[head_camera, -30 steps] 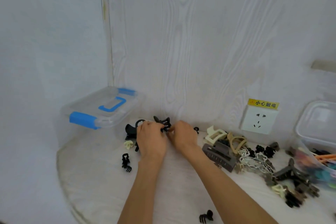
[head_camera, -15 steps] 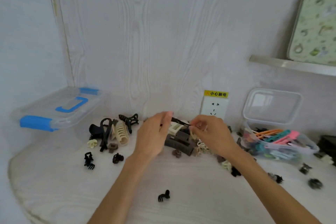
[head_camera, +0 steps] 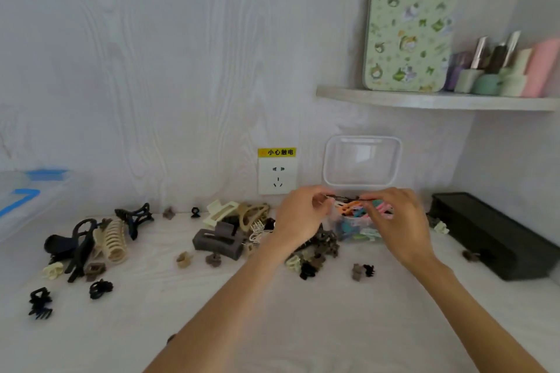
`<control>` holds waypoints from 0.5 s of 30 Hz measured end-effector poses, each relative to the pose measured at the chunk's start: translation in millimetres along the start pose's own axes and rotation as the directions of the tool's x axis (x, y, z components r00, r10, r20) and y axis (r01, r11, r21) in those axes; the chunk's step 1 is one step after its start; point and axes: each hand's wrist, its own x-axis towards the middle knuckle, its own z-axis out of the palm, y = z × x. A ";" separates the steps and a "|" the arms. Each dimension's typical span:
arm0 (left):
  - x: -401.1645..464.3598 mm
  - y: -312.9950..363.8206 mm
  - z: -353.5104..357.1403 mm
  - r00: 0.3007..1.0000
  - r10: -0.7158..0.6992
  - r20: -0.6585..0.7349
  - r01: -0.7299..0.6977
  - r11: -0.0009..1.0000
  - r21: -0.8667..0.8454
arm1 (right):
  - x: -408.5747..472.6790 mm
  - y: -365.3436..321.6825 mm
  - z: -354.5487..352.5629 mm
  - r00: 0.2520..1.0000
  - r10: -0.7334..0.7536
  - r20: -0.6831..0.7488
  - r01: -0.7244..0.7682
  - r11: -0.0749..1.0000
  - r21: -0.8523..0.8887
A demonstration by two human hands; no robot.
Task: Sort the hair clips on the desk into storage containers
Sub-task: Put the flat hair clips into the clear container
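Reaching in from the near edge at 6 o'clock, two bare forearms cross the pale counter (head_camera: 212, 327) and meet over a small clear container (head_camera: 357, 232) at about 1 o'clock. Between them hangs a thin dark hair clip (head_camera: 344, 199), its long axis level and running from 9 to 3 o'clock. The left hand (head_camera: 298, 218) pinches one end between curled fingertips, back of the hand toward the camera; the right hand (head_camera: 394, 221) pinches the other end in the same grip, knuckles up, wrist bent slightly inward. Both hands hover above the container, which holds a heap of bright clips (head_camera: 356, 212) in orange, pink and teal; its hinged clear lid (head_camera: 362, 160) stands open against the wall.

Nearest on the counter at 8 o'clock lie a black claw clip (head_camera: 40, 303) and a small dark round clip (head_camera: 101, 289). Farther in at 9 o'clock sit a cream ribbed claw clip (head_camera: 113, 241), a long black clip (head_camera: 80, 248) and a dark bow-shaped clip (head_camera: 135, 216). Around 11 o'clock a grey rectangular claw clip (head_camera: 219, 242), a cream rectangular clip (head_camera: 219, 212) and a tan clip (head_camera: 253, 213) cluster together, with many small brown and black clips scattered near; I cannot count them exactly. A black box (head_camera: 497, 236) lies at 3 o'clock. At the far left edge one clear bin with blue latches (head_camera: 27, 194) shows blurred. On the wall are a socket (head_camera: 277, 175) and, higher at 2 o'clock, a shelf (head_camera: 436, 100).
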 end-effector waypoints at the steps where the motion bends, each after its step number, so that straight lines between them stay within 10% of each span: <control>1: 8.2 6.9 13.1 1.000 0.008 -0.003 -0.008 1.000 0.023 | 1.2 12.0 -3.0 1.000 0.030 -0.010 -0.030 0.999 -0.036; 7: 39.7 13.4 62.9 0.999 0.009 0.039 -0.020 0.958 0.287 | 1.9 49.3 -7.2 0.984 0.023 0.176 -0.010 0.997 -0.077; 10: 40.0 15.7 66.7 0.990 0.017 0.141 -0.073 0.913 0.401 | -0.6 67.2 -22.4 0.999 0.000 0.050 0.006 0.993 -0.117; 15: 24.8 18.6 56.9 0.985 0.154 0.084 -0.175 0.865 0.470 | -3.3 107.3 -59.2 0.925 0.374 0.068 -0.295 0.820 -0.491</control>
